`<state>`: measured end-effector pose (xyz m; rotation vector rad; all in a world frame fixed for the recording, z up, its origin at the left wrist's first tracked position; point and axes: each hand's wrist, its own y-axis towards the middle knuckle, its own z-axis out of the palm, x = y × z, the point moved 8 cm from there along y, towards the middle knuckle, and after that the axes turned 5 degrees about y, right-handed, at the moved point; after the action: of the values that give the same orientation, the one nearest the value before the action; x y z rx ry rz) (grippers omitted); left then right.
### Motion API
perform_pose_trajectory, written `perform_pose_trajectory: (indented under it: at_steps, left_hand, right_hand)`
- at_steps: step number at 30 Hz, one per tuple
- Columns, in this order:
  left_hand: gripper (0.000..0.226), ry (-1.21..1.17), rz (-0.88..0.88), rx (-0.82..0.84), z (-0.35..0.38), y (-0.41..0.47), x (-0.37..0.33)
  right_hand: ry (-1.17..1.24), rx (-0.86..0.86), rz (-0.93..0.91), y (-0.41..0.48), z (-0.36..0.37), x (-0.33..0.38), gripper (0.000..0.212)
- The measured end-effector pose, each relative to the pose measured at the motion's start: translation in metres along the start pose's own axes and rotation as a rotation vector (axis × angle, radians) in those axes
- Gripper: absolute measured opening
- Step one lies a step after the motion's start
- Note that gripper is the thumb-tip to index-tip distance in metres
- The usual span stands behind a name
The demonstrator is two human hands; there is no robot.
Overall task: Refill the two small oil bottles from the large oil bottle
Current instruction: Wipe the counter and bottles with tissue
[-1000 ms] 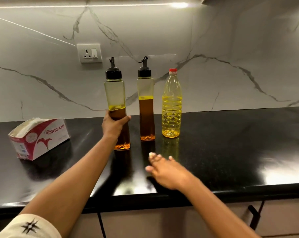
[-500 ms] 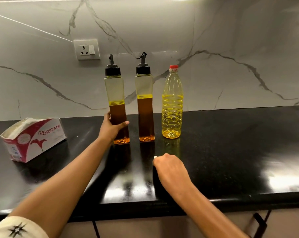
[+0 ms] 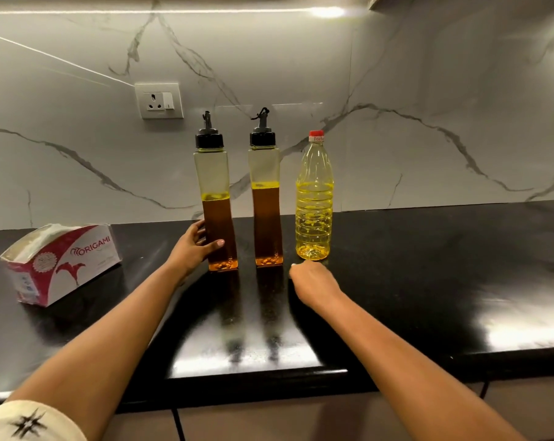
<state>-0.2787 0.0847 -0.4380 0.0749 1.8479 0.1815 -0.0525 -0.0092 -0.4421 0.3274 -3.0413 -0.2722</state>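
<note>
Gripping the left small bottle [image 3: 218, 211] low down in the left hand [image 3: 191, 249], right hand [image 3: 314, 283] curled empty just short of the big bottle [image 3: 314, 202] (other small bottle [image 3: 265, 211] between the two sets of fingers, all three capped): opening step, probably calling for uncapping before any pour.

Three bottles stand on one desk [image 3: 428, 265]. Two are small: the left small bottle [image 3: 217, 202] and the right small bottle [image 3: 265, 202]. They carry two black caps [image 3: 209, 140], one on each. The third is the one large bottle [image 3: 314, 211], with one red cap [image 3: 316, 134]. All three hold oil. One tissue box [image 3: 62, 262] lies on the desk. One socket [image 3: 159, 100] is on the wall. Two hands are in view, the left hand [image 3: 191, 249] and the right hand [image 3: 314, 283], and one sleeve [image 3: 31, 423].
</note>
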Motion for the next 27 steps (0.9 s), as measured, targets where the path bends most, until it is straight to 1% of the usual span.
perform_pose_trajectory:
  at_steps: [1, 3, 5, 6, 7, 9, 11, 13, 15, 18, 22, 23, 25, 27]
  left_hand:
    - [0.074, 0.002, -0.009, -0.003, -0.001, -0.003, 0.000]
    - [0.075, 0.054, -0.033, -0.049, -0.005, -0.014, -0.001]
    - [0.071, 0.123, -0.036, -0.103, -0.012, -0.036, -0.007]
    - [0.066, 0.116, -0.016, -0.113, -0.014, -0.051, -0.011]
    - [0.058, 0.078, 0.019, -0.112, -0.013, -0.068, -0.016]
    - [0.040, -0.054, 0.080, -0.098, -0.008, -0.108, -0.026]
    - [0.030, -0.218, 0.068, -0.056, 0.001, -0.144, -0.025]
    - [0.029, -0.358, 0.014, -0.014, 0.006, -0.176, -0.014]
    - [0.029, -0.476, -0.011, -0.025, 0.001, -0.205, -0.004]
    - [0.031, -0.627, -0.016, -0.149, -0.030, -0.248, 0.017]
    - [0.043, -0.821, -0.036, -0.253, -0.063, -0.299, 0.048]
    - [0.043, -0.864, -0.045, -0.306, -0.073, -0.312, 0.058]
    - [0.038, -0.890, -0.090, -0.435, -0.090, -0.335, 0.083]
    - [0.034, -0.847, -0.164, -0.535, -0.103, -0.360, 0.110]
  right_hand:
    - [0.005, -0.020, -0.063, -0.003, 0.002, 0.008, 0.032]
    - [0.110, -0.037, -0.153, -0.008, 0.002, 0.017, 0.035]
    - [0.321, -0.042, -0.158, -0.014, -0.002, 0.017, 0.029]
    - [0.489, -0.036, -0.123, -0.019, -0.004, 0.015, 0.023]
    - [0.704, -0.025, -0.070, -0.025, -0.005, 0.015, 0.019]
    - [1.148, -0.022, -0.007, -0.039, -0.005, 0.026, 0.018]
    - [1.412, -0.035, -0.017, -0.051, -0.003, 0.050, 0.020]
    - [1.560, -0.003, -0.025, -0.064, 0.003, 0.082, 0.017]
    - [1.615, 0.000, -0.019, -0.077, 0.008, 0.107, 0.015]
    - [1.636, -0.035, -0.045, -0.096, 0.013, 0.143, 0.018]
    - [1.579, 0.003, -0.175, -0.121, 0.021, 0.197, 0.018]
    - [1.571, 0.014, -0.196, -0.126, 0.027, 0.211, 0.018]
    - [1.575, 0.081, -0.193, -0.135, 0.043, 0.230, 0.019]
    - [1.567, 0.237, -0.202, -0.148, 0.070, 0.256, 0.022]
